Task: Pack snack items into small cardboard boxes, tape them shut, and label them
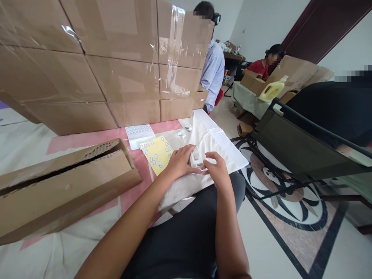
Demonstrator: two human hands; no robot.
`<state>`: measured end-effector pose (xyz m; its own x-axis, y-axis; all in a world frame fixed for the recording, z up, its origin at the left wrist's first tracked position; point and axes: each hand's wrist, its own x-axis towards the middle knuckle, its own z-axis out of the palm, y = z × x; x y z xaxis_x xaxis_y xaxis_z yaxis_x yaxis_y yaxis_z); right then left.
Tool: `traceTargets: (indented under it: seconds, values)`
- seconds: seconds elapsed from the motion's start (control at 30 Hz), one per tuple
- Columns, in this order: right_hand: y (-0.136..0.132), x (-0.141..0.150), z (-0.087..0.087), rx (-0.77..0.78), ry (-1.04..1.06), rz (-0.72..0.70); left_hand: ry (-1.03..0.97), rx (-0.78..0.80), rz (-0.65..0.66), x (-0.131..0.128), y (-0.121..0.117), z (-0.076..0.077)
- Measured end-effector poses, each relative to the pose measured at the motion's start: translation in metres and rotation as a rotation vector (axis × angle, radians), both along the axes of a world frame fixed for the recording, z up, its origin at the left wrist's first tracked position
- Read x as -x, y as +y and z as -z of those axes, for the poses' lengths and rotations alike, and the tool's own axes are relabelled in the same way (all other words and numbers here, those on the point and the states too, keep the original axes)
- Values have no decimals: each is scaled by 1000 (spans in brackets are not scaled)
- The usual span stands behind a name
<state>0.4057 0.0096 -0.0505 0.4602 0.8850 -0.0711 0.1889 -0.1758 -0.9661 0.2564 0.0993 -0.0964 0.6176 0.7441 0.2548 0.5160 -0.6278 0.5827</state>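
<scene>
My left hand (180, 161) rests on a small white plastic device (195, 158) that sits on a white cloth bag (216, 143) at the table's edge, its fingers curled over the device's side. My right hand (216, 169) is just right of the device, fingers bent in a pinch at its front end. What the fingertips pinch is too small to make out. A yellow sheet (157, 154) with several small white stickers lies to the left of my hands. A white sticker sheet (138, 131) lies behind it.
A long open cardboard box (64, 186) lies at the left. Taped cartons (116, 58) are stacked behind. Loose white stickers (183, 133) lie on the cloth. A dark folding cot (299, 151) stands to the right. Two people are farther back, near a yellow jug (273, 90).
</scene>
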Motion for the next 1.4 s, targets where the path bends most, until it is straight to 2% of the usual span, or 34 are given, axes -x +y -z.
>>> traceTargets:
  seconds: [0.2, 0.6, 0.87, 1.2, 1.4]
  values:
    - [0, 3, -7, 25, 32, 20, 16, 23, 18, 4, 5, -4]
    - [7, 8, -24, 137, -79, 26, 62, 71, 55, 8, 12, -5]
    - [7, 10, -23, 111, -137, 13, -33, 233, 141, 21, 18, -20]
    - [6, 17, -25, 135, -203, 16, -84, 353, -93, -6, 31, -29]
    - [5, 15, -22, 164, -224, 12, -153, 355, -118, -11, 28, -23]
